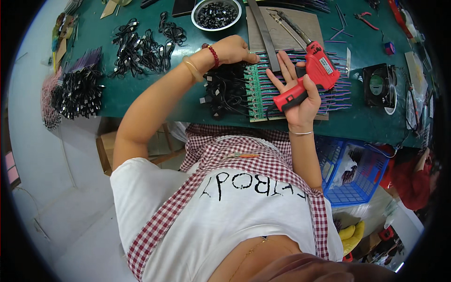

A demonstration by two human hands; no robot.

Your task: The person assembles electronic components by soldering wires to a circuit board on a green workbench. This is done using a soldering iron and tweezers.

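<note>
My left hand (232,50) is at the far left corner of a row of green circuit boards (254,94). Its fingers are pinched together; what they hold, if anything, is hidden. Palm up over the boards, my right hand (303,103) grips a red soldering gun (322,68), its handle lying across the palm under the thumb while other fingers stretch out. The gun's long tip points away from me. Purple and black wires (338,96) stick out from the boards' right side, and black cables (223,91) with plugs lie along their left. A flat metal bar (264,33) reaches onto the boards.
A metal bowl (193,19) of small black parts stands at the back. Bundled black cables (141,47) lie left of it, and more cables (77,96) hang over the table's left edge. At right are a small fan (379,84) and red pliers (366,19). Blue baskets (359,188) sit below.
</note>
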